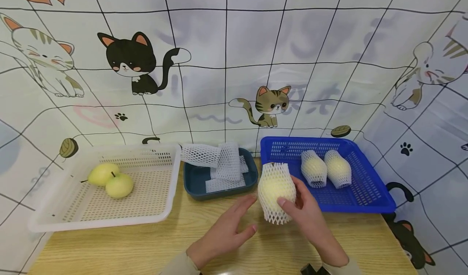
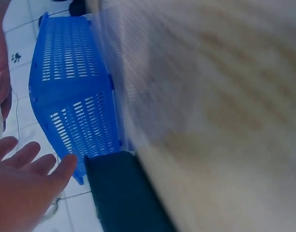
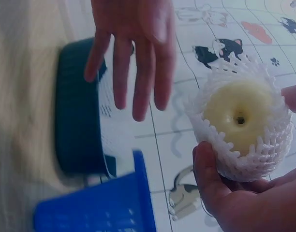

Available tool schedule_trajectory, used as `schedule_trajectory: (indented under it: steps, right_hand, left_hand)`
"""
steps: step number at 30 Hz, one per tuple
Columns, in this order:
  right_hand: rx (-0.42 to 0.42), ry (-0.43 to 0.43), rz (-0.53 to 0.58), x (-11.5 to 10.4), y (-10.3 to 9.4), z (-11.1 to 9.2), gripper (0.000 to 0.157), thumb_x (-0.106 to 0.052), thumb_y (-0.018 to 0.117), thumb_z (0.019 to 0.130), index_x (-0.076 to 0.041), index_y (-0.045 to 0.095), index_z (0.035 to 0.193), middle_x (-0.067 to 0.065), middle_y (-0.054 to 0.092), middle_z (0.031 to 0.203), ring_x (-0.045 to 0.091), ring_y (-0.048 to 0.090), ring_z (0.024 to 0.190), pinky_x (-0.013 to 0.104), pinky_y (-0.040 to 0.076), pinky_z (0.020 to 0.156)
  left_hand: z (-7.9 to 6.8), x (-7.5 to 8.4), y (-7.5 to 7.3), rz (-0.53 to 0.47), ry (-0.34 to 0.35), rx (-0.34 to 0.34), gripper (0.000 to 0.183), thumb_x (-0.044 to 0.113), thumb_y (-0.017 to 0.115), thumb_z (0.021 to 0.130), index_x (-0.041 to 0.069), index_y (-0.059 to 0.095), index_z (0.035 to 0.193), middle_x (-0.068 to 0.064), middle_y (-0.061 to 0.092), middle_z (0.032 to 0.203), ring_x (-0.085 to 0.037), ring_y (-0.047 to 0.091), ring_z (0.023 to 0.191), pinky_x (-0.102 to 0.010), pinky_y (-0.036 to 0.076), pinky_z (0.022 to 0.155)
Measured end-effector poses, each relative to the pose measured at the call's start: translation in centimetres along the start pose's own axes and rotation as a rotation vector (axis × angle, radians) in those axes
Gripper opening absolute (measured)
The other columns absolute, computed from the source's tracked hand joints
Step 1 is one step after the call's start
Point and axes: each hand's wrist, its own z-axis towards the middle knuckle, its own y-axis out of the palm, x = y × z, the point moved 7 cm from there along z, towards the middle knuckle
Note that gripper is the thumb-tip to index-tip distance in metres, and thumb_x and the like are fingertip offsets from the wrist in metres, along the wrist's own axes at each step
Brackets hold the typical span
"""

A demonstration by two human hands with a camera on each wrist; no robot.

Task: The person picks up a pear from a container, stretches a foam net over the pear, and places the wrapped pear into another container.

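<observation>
"Where's the pear [image 1: 275,187]?"

"Held above the bench [image 1: 256,255], by the near left corner of the blue basket [image 1: 362,208], inside a white foam net [image 1: 276,217]. The right hand [image 1: 307,216] grips it, thumb against the near side, fingers round its right."

"And the left?"

"The left hand [image 1: 228,228] is just beside it, not touching, fingers stretched out and holding nothing."

"Is the net on well?"

"Fairly, I'd say. It wraps the girth, but the right wrist view shows the dimpled end bare inside a frilled rim. I'd steady the pear with the right and ease that rim even all round with the left fingertips, never tugging one side; foam mesh like that could tear."

"How firm a grip?"

"Light, I'd judge: enough that the fruit can't slide through, not so much that it bruises."

"And when it's set down?"

"Lower it, don't drop it. Two netted pears [image 1: 313,169] lie side by side in the blue basket and could take a knock."

"What's further left?"

"A dark green tray [image 1: 195,193] with spare nets [image 1: 229,165], one lying across its rim, so mind they don't snag a sleeve. Beyond, two bare pears [image 1: 119,185] in a white basket [image 1: 172,189]."
</observation>
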Motion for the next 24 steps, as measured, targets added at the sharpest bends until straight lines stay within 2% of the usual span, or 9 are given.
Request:
schedule_trajectory:
  steps: [4,8,10,13,15,17,19,24]
  right_hand:
    - [0.001,0.025,-0.095,-0.3,-1.8,0.6,0.068,-0.013,0.063,0.102,0.003,0.028,0.158,0.027,0.049,0.143,0.015,0.06,0.118,0.022,0.055,0.086]
    - [-0.006,0.084,-0.247,-0.6,-3.8,1.5,0.075,-0.028,0.062,0.105,-0.001,0.021,0.161,0.024,0.045,0.149,0.034,0.054,0.129,0.022,0.053,0.087]
    - [-0.016,0.108,-0.315,-0.7,-4.7,2.0,0.079,-0.035,0.061,0.105,-0.001,0.018,0.162,0.025,0.041,0.152,0.041,0.051,0.132,0.029,0.054,0.09]
    - [-0.033,0.133,-0.396,-1.0,-5.8,3.0,0.084,-0.041,0.06,0.105,-0.001,0.014,0.163,0.028,0.033,0.157,0.049,0.047,0.134,0.048,0.053,0.096]
    - [-0.046,0.145,-0.431,-1.1,-6.4,3.8,0.088,-0.042,0.06,0.104,0.001,0.012,0.163,0.031,0.028,0.16,0.053,0.043,0.135,0.059,0.05,0.098]
    - [-0.055,0.152,-0.474,-1.2,-6.8,4.7,0.091,-0.044,0.06,0.103,0.004,0.01,0.163,0.033,0.023,0.161,0.056,0.039,0.136,0.065,0.048,0.099]
    - [-0.063,0.167,-0.51,-1.4,-7.2,5.5,0.094,-0.046,0.061,0.103,0.006,0.009,0.162,0.035,0.021,0.162,0.057,0.037,0.137,0.066,0.046,0.099]
    - [-0.073,0.198,-0.607,-1.6,-8.0,7.4,0.1,-0.052,0.061,0.101,0.01,0.011,0.16,0.038,0.024,0.159,0.055,0.038,0.136,0.068,0.045,0.099]
  left_hand:
    - [0.5,0.8,0.9,0.187,0.074,-0.098,0.076,0.045,0.06,0.103,0.011,0.029,0.164,-0.008,0.026,0.169,-0.031,0.029,0.153,-0.048,0.034,0.119]
    - [1.1,1.4,1.6,0.338,0.142,-0.129,0.083,0.048,0.061,0.102,0.011,0.022,0.165,-0.012,0.019,0.171,-0.036,0.023,0.155,-0.053,0.035,0.118]
    - [1.3,1.5,1.9,0.391,0.15,-0.137,0.085,0.051,0.061,0.101,0.013,0.021,0.166,-0.01,0.015,0.172,-0.036,0.021,0.155,-0.058,0.036,0.116]
    - [1.6,1.6,2.4,0.462,0.148,-0.145,0.085,0.057,0.058,0.101,0.017,0.021,0.166,-0.005,0.012,0.173,-0.034,0.02,0.156,-0.062,0.038,0.112]
    - [1.6,1.5,2.7,0.496,0.145,-0.154,0.084,0.061,0.055,0.101,0.02,0.022,0.166,-0.004,0.011,0.174,-0.033,0.019,0.156,-0.064,0.037,0.112]
    - [1.7,1.4,3.0,0.523,0.146,-0.159,0.083,0.063,0.052,0.101,0.02,0.024,0.166,-0.003,0.011,0.174,-0.033,0.02,0.156,-0.064,0.037,0.113]
    - [1.6,1.4,3.2,0.542,0.146,-0.165,0.082,0.065,0.05,0.101,0.021,0.025,0.166,-0.003,0.011,0.173,-0.032,0.02,0.156,-0.063,0.036,0.113]
    - [1.7,1.2,3.5,0.541,0.144,-0.179,0.082,0.065,0.049,0.101,0.022,0.023,0.166,-0.002,0.009,0.174,-0.032,0.02,0.156,-0.064,0.036,0.113]
